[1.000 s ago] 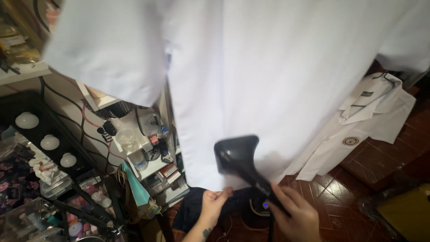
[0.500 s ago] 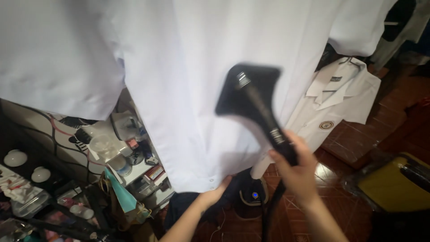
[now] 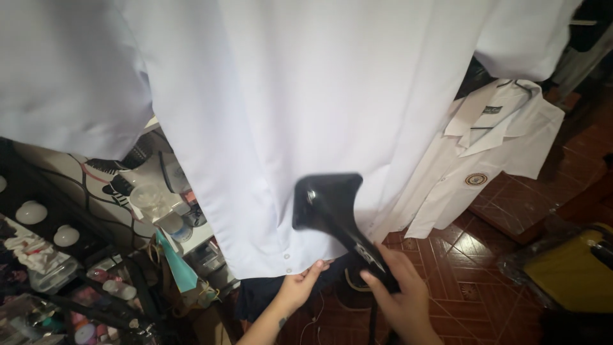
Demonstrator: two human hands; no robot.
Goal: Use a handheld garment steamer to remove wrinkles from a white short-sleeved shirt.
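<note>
A large white shirt hangs in front of me and fills the upper part of the view. My left hand pinches its bottom hem, near a row of small buttons. My right hand grips the handle of a black garment steamer, whose flat head rests against the lower part of the shirt. The steamer's hose drops from my right hand toward a dark base unit on the floor, mostly hidden behind my hands.
A second white shirt with a round badge hangs at the right. Cluttered shelves with jars and bottles stand at the left. A yellow object lies at lower right on the red tiled floor.
The steamer head rose up the shirt, then came back down to its lower part. My left hand has stayed on the hem throughout.
</note>
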